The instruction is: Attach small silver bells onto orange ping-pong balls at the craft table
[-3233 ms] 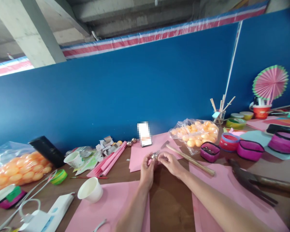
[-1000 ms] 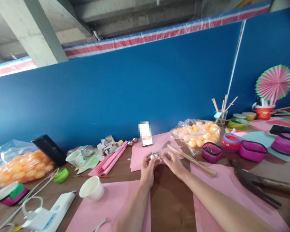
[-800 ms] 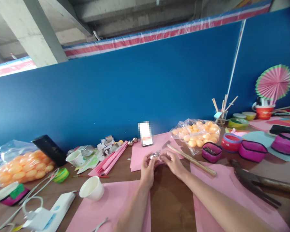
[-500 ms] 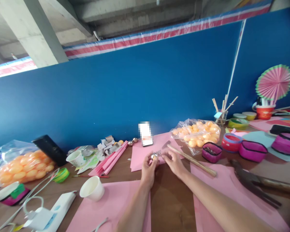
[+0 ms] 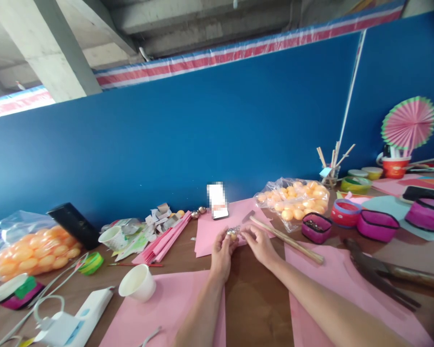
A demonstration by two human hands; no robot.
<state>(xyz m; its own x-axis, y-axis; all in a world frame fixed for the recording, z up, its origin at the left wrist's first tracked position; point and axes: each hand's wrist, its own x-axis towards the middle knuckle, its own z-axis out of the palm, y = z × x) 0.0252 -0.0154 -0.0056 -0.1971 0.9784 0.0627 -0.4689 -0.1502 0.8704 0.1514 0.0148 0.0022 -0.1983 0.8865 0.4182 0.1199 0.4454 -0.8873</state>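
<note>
My left hand (image 5: 222, 251) is closed on a small orange ball studded with shiny silvery bits (image 5: 233, 232), held above the edge of a pink sheet (image 5: 206, 241). To the right of the ball, my right hand (image 5: 259, 242) has thumb and fingertips pinched together close to it. Whatever sits in that pinch is too small to make out. Just beyond the right hand lies a hammer with a wooden handle (image 5: 287, 240).
Bags of orange balls (image 5: 304, 197) lie right and left. A dark hammer-like tool (image 5: 383, 270) rests at right, near purple containers (image 5: 378, 225). A white cup (image 5: 137, 283) and a power strip (image 5: 90, 313) stand at left. A phone (image 5: 220, 212) leans by the blue wall.
The ball has turned a little in my left hand, and the left fingers have shifted around it. My right fingertips stay pinched close by.
</note>
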